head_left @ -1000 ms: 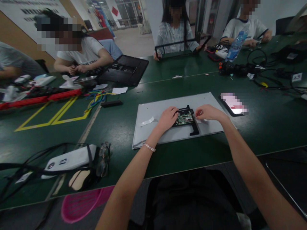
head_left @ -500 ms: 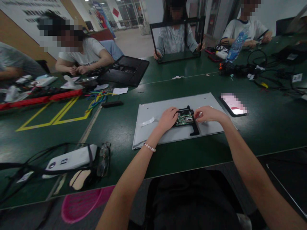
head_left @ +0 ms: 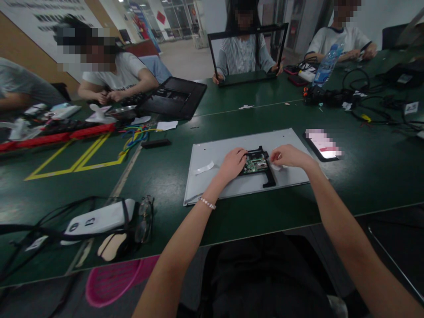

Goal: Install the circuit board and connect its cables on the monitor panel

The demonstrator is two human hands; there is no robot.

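Circuit board (head_left: 255, 165): at risk of a skid or a snag

Lying with a black bracket (head_left: 270, 179) on a pale panel (head_left: 212, 154), right of its middle; taken here as the centre of the dial, twelve pointing straight ahead.

Out at eight o'clock on the table (head_left: 165, 176), spectacles (head_left: 143, 221), well apart from the panel. Closer in, at nine, a white strip (head_left: 204, 168) flat on the panel, liable to get dragged or creased by a careless shift. Also at nine, the left hand (head_left: 232, 162), fingers laid over the board's left side, thumb hidden; impossible to tell whether gripping or merely pressing. With too much weight there, likely to flex the board; with a sideways push, likely to scrape the panel.

At five, the bracket's foot, jutting towards the panel's near edge and easy to catch in passing. At three, the right hand (head_left: 287, 155), thumb and fingertips drawn together just beside the bracket, with a white piece (head_left: 276, 167) underneath; too small to tell whether pinched. If fastened, apt to tear on a hard pull. Between two and three, just off the panel, a phone (head_left: 325, 148), exposed to a knock from a wide swing.
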